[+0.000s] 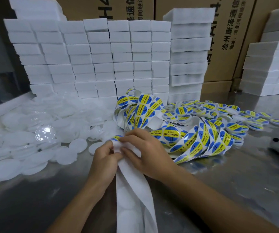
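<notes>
Blue-and-yellow stickers on white, over grey steel.
The backing strip in the grip is plain white. The round sticker at the grip is blue with a yellow band and black lettering, as are the sticker strips just right of it and the labelled lids beyond. Left of the grip lie white lids. Behind it stand white foam blocks and brown cartons printed black.

The bare left hand and bare right hand have short, plain fingernails. The left forearm and right forearm are uncovered down to the near edge.
</notes>
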The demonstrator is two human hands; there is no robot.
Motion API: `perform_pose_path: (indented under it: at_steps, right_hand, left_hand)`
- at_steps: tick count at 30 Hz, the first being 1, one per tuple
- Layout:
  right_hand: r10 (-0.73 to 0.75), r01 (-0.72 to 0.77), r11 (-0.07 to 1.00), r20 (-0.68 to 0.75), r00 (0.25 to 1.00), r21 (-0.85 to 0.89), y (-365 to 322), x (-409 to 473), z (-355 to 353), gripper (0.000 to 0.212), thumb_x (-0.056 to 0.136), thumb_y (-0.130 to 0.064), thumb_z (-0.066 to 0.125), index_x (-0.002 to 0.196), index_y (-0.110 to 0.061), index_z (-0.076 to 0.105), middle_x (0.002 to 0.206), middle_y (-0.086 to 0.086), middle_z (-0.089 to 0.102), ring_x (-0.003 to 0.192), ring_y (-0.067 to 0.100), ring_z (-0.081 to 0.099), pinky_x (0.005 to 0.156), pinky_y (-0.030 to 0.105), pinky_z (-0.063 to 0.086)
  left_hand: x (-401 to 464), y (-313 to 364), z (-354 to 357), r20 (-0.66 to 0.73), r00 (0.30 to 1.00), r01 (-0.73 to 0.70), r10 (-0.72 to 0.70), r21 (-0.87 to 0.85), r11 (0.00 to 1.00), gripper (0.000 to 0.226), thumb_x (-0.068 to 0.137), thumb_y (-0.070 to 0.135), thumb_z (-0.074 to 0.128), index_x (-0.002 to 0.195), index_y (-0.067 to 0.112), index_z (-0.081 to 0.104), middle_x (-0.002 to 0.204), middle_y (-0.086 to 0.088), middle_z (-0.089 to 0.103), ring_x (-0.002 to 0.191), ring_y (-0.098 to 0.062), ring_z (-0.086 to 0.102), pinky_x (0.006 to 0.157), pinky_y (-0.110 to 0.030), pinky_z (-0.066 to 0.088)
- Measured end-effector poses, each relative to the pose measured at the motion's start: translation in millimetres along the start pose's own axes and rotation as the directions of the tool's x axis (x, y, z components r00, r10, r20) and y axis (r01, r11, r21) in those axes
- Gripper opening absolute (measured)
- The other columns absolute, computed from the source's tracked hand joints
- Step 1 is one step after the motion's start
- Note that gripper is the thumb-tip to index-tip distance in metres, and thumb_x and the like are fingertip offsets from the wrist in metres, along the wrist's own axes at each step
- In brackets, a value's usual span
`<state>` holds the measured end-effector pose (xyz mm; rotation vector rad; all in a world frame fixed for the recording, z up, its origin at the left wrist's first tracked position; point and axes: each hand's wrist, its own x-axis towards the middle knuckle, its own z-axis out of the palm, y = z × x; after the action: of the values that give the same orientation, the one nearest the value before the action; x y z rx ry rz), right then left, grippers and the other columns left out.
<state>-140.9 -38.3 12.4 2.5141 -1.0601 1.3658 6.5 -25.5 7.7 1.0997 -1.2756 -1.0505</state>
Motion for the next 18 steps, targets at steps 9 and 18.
perform_pose_path:
  at_steps: [9, 18]
  right_hand:
    - [0.03, -0.035, 0.997, -0.071, 0.997, -0.065, -0.5, -4.2, -4.0, 0.02, 0.092, -0.019, 0.067, 0.11, -0.011, 0.071, 0.101, 0.003, 0.067, 0.093, 0.022, 0.063, 0.075, 0.038, 0.053]
    - [-0.072, 0.048, 0.986, -0.149, 0.986, -0.161, 3.8, -3.5, -5.0, 0.012, 0.091, -0.015, 0.068, 0.097, -0.006, 0.075, 0.09, 0.007, 0.068, 0.08, 0.025, 0.064, 0.065, 0.041, 0.053]
  left_hand:
    - [0.6, 0.0, -1.3, -0.03, 0.992, -0.121, 0.125, 0.106, 0.987, 0.036, 0.096, 0.003, 0.054, 0.103, 0.038, 0.062, 0.082, 0.004, 0.076, 0.075, -0.011, 0.072, 0.065, -0.024, 0.057]
    - [3.0, -5.6, -3.8, 0.037, 0.972, -0.234, 0.232, 0.237, 0.943, 0.027, 0.094, 0.006, 0.058, 0.083, 0.03, 0.066, 0.08, -0.005, 0.07, 0.078, -0.012, 0.067, 0.073, -0.034, 0.055]
